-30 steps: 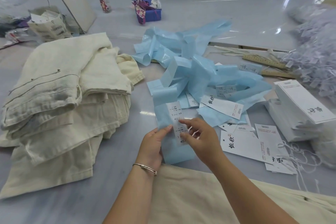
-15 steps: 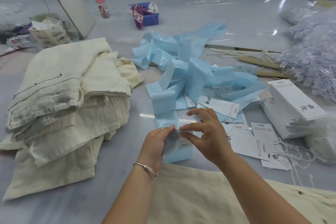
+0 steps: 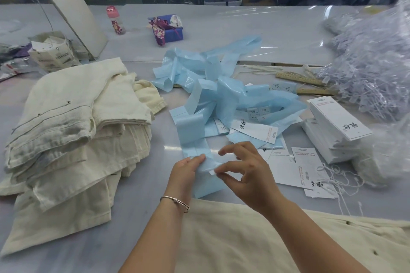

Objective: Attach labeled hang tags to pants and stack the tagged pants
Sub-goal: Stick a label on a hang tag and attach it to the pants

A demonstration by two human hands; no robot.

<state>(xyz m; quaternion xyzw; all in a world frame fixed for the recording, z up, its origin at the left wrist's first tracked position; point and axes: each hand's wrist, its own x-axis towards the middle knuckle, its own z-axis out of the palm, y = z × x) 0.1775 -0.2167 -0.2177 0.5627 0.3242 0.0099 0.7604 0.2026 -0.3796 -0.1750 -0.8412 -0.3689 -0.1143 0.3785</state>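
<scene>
1. My right hand (image 3: pixel 248 175) pinches the white sticker label (image 3: pixel 212 172) by its corner, other fingers fanned loose.
2. My left hand (image 3: pixel 185 172) holds the blue backing strip (image 3: pixel 195 146) down at the peel point.
3. The strip runs away from me, lengthwise (peel is my read).
4. Loose hang tags (image 3: pixel 308 166) lie just right, nearest my right hand; tagged pants stack (image 3: pixel 73 122) sits well left.
</scene>
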